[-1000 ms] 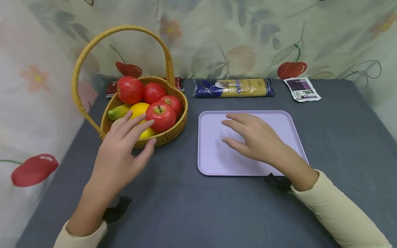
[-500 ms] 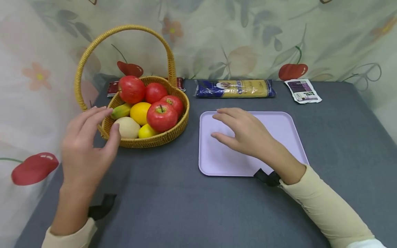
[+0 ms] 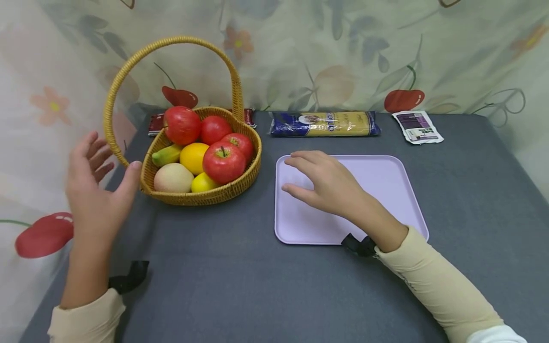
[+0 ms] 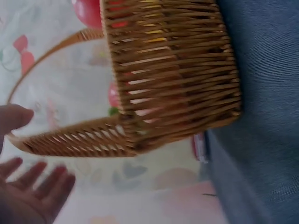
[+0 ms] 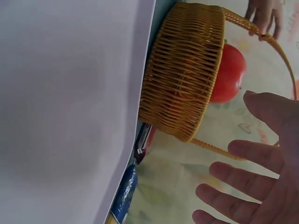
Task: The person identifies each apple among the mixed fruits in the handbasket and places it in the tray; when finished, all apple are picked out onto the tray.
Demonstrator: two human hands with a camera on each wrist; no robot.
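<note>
A wicker basket (image 3: 210, 196) with a tall arched handle (image 3: 112, 95) stands at the left of the table. Inside it lie several red apples (image 3: 224, 163), two yellow lemon-like fruits (image 3: 194, 158), a pale round fruit (image 3: 173, 178) and a green-yellow banana-like fruit (image 3: 166, 155). My left hand (image 3: 96, 200) is beside the handle's left side, thumb and fingers spread apart; in the left wrist view a gap shows between the fingers (image 4: 39, 184) and the handle. Over the lilac tray (image 3: 369, 224) hovers my right hand (image 3: 323, 186), its fingers extended and holding nothing.
Behind the tray lies a blue and yellow packet (image 3: 325, 124). A small white and purple pouch (image 3: 418, 127) is at the back right. A dark red packet (image 3: 156, 124) sits partly hidden behind the basket. A patterned curtain (image 3: 334, 57) borders the table's back.
My left hand has moved left from in front of the fruit to beside the basket's handle. My right hand has shifted slightly left above the tray. The basket stays put.
</note>
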